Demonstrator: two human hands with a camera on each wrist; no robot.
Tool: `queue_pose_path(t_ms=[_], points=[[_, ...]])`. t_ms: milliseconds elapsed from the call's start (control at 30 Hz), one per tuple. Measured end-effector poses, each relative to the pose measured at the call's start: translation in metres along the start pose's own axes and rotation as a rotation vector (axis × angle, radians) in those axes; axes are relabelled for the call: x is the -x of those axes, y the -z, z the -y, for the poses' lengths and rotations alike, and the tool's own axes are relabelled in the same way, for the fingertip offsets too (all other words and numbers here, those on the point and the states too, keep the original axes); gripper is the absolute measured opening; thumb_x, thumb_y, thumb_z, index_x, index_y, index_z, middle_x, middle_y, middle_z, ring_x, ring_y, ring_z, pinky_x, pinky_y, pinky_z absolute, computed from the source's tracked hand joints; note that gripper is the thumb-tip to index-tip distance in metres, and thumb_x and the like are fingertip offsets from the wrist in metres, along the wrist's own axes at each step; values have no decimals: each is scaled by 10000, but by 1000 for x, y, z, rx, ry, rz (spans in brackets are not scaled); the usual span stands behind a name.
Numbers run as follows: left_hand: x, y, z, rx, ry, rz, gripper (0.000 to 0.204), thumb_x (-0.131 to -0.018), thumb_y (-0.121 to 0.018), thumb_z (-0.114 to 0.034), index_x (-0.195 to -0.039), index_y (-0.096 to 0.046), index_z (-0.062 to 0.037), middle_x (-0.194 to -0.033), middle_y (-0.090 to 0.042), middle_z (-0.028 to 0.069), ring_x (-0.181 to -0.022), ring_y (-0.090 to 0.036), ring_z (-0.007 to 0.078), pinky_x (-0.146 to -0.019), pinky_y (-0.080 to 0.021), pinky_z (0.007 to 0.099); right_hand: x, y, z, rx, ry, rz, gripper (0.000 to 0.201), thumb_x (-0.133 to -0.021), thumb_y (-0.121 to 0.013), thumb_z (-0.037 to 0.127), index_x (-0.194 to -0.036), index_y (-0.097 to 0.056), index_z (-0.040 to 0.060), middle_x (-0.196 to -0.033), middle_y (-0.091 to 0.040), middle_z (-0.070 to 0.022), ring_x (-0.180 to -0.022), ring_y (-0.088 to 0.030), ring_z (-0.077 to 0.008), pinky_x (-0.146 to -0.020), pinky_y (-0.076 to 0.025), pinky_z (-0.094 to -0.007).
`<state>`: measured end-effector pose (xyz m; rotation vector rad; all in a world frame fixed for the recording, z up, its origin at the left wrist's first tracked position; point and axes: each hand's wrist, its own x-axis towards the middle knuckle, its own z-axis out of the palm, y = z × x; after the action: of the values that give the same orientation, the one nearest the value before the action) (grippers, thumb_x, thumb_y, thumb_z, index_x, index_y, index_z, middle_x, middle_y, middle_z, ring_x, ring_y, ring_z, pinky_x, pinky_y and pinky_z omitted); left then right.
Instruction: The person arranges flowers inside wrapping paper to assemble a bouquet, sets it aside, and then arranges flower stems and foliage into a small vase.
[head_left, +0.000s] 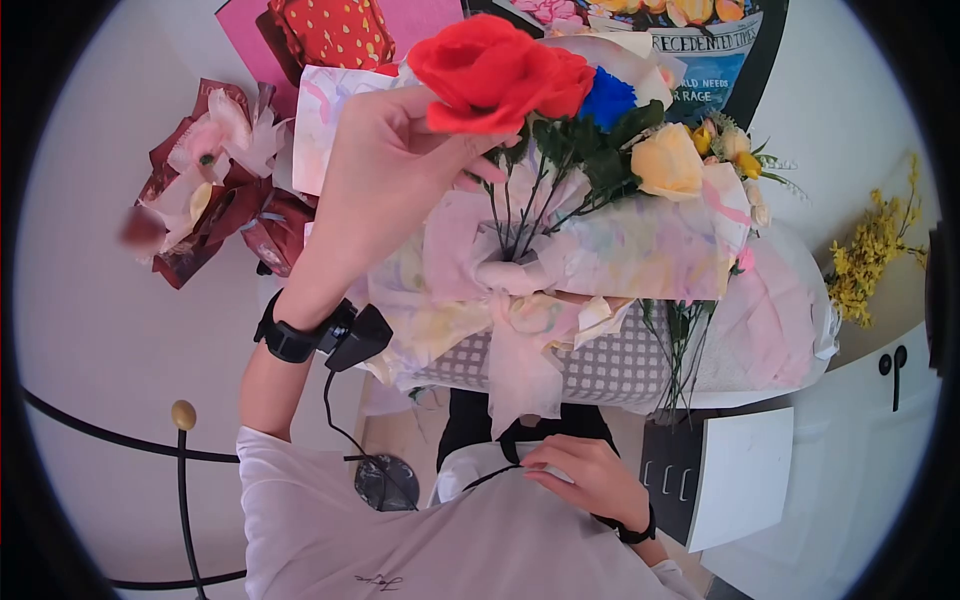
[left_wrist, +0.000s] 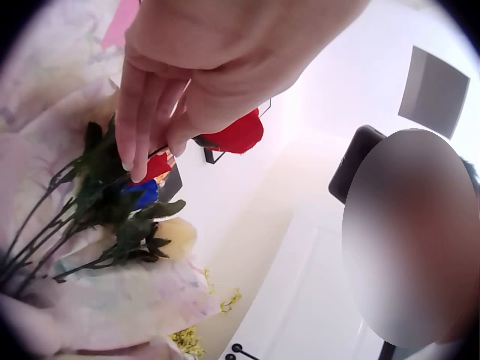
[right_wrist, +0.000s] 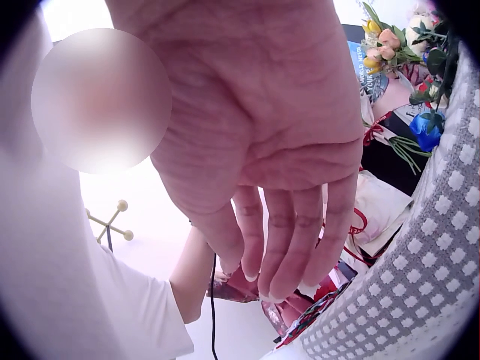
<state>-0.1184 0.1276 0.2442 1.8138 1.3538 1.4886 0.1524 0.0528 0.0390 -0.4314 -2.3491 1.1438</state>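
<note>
My left hand (head_left: 385, 185) is raised over the bouquet and pinches a red rose (head_left: 475, 80) just under its bloom. In the left wrist view, the thumb and fingers (left_wrist: 135, 127) meet on the thin stem, and the red bloom (left_wrist: 240, 133) shows beyond them. Beside it stand another red rose (head_left: 568, 85), a blue rose (head_left: 607, 97) and a cream rose (head_left: 668, 163). Their dark stems (head_left: 515, 230) run down into pastel wrapping paper (head_left: 640, 240), tied with a sheer pink ribbon (head_left: 525, 365). My right hand (head_left: 598, 480) hangs by the waist, fingers loosely bent, holding nothing.
A bouquet in dark red wrap (head_left: 270, 235) lies at the left. Grey checked cloth (head_left: 620, 370) covers the surface under the flowers, with loose green stems (head_left: 685, 350) at its front edge. Yellow blossoms (head_left: 868, 265) stand far right. A cable (head_left: 335, 410) hangs from the left wrist camera.
</note>
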Motion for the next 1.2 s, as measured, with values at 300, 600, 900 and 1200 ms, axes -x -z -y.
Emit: queue_pose_path(t_ms=[300, 600, 900, 1200], points=[[-2, 11, -4, -178, -8, -83, 229, -928, -720, -116, -1061, -721, 70, -918, -757, 93, -687, -712, 120, -592, -538, 239, -7, 2, -1, 2, 13, 22, 165, -863, -721, 93, -991, -649, 18, -856, -638, -94, -748, -640, -289, -651, -522, -375], [9, 26, 16, -59, 41, -147, 215, -934, -725, -111, -1068, -665, 46, -926, -753, 108, -722, -722, 151, -632, -556, 259, -7, -1, -3, -12, -10, 37, 179, -865, -720, 96, -1008, -651, 14, -888, -651, -103, -760, -647, -296, -664, -528, -381], [12, 30, 32, -67, 75, -97, 230, -977, -674, -155, -1088, -633, 42, -987, -714, 83, -855, -711, 144, -693, -576, 276, -9, -1, -3, -5, -24, 41, 178, -870, -716, 97, -1013, -648, 16, -896, -655, -100, -768, -650, -297, -665, -529, -379], [4, 32, 42, 82, 219, -1, 188, -1015, -603, -124, -1031, -548, 54, -1009, -668, 111, -924, -693, 160, -766, -630, 310, -12, -1, -2, -13, -26, 63, 185, -867, -717, 97, -1020, -649, 17, -900, -656, -103, -784, -651, -298, -674, -531, -377]])
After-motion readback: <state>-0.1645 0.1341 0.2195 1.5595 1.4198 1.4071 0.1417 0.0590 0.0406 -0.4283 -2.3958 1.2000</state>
